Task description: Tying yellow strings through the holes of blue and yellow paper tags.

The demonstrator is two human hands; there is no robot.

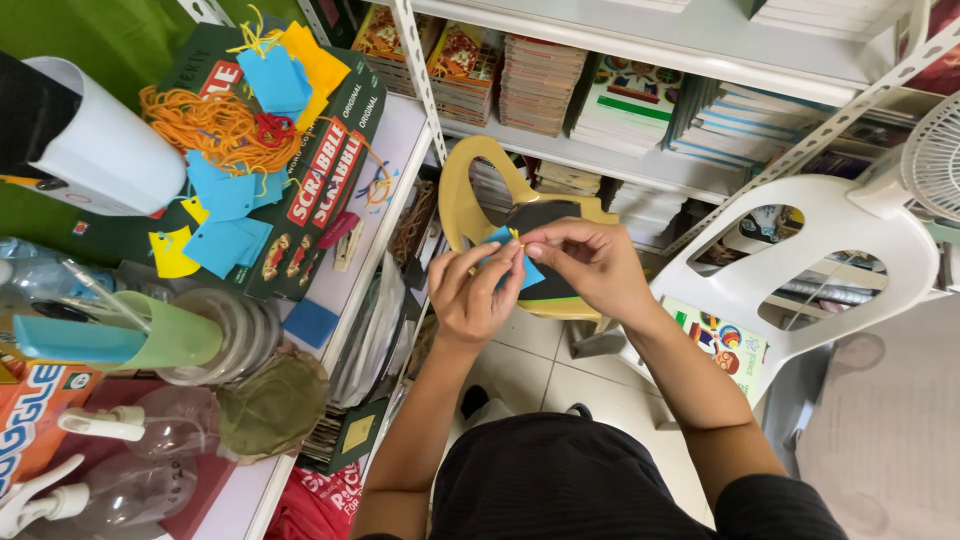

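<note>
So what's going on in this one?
A seated person holds a small blue paper tag up in front of them with both hands. The left hand grips it from below, and the right hand pinches a bit of yellow string at its top edge. On the table to the left, more blue and yellow tags and a tangle of orange string lie on a green board-game box.

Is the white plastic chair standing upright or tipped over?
Tipped over. The white plastic chair lies on its side on the floor, backrest openings facing the camera, beside the right hand holding a blue paper tag.
</note>
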